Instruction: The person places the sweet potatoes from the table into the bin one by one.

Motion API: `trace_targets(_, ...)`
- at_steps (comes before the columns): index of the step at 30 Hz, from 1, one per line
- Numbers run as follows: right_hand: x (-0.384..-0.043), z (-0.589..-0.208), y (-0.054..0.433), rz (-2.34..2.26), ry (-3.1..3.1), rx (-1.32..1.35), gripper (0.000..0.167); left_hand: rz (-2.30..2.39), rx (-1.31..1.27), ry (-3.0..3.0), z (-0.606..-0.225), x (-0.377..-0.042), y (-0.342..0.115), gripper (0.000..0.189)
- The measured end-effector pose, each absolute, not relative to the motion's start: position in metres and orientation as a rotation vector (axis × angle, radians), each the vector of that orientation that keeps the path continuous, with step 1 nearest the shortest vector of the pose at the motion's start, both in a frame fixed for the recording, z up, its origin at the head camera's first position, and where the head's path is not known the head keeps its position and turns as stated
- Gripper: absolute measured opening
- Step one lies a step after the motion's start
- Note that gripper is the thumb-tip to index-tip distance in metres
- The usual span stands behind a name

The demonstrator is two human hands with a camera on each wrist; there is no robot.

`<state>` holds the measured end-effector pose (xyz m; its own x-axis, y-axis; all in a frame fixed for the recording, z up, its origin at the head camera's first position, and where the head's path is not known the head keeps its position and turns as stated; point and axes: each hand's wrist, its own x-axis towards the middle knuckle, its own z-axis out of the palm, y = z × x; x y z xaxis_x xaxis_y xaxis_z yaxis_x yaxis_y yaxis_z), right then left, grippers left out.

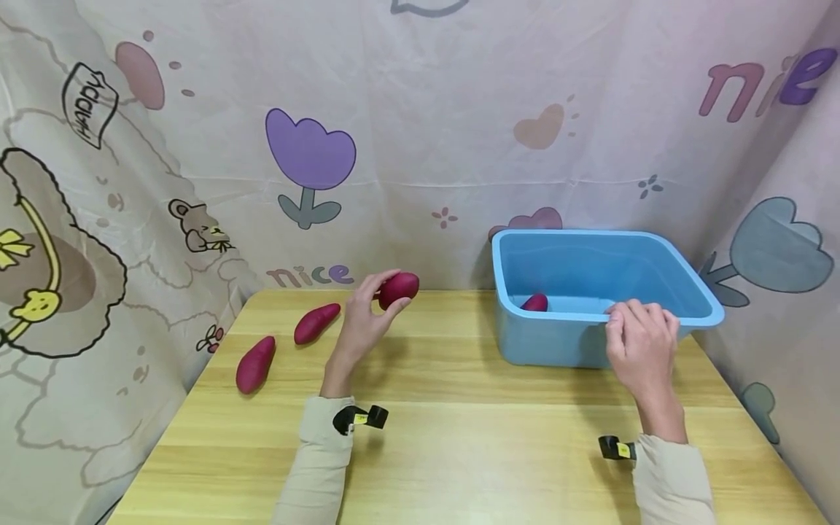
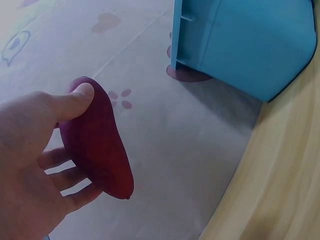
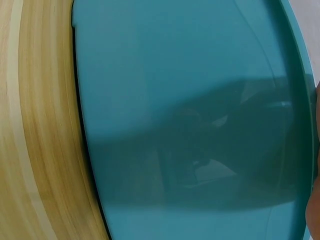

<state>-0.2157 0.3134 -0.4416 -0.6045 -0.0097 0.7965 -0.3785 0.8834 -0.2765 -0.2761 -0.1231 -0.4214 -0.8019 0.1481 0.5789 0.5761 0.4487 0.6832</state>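
My left hand [image 1: 364, 319] holds a smooth, purple-red sweet potato [image 1: 399, 290] above the back of the table. In the left wrist view the thumb presses on the upper end of the sweet potato [image 2: 97, 140], with the fingers behind it; its narrower end points down. On the right, my right hand [image 1: 643, 346] grips the front rim of a blue plastic tub [image 1: 551, 339], fingers curled over the edge. Inside the tub lies another sweet potato [image 1: 535, 302], partly hidden by the front wall. The right wrist view is mostly filled by the tub's outer wall [image 3: 175, 65].
Two more sweet potatoes lie on the table's left side, one nearer the front [image 1: 256, 364] and one further back [image 1: 317, 324]. A printed curtain [image 1: 420, 146] hangs behind and beside the wooden table [image 1: 485, 459].
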Motion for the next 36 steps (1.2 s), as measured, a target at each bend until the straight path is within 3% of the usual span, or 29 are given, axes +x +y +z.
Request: trace_targets(36,-0.216,-0.442,0.313,0.534,-2.159,0.285,0.039,-1.307,-0.743,-2.202,-0.412,-0.275,-0.078,0.047)
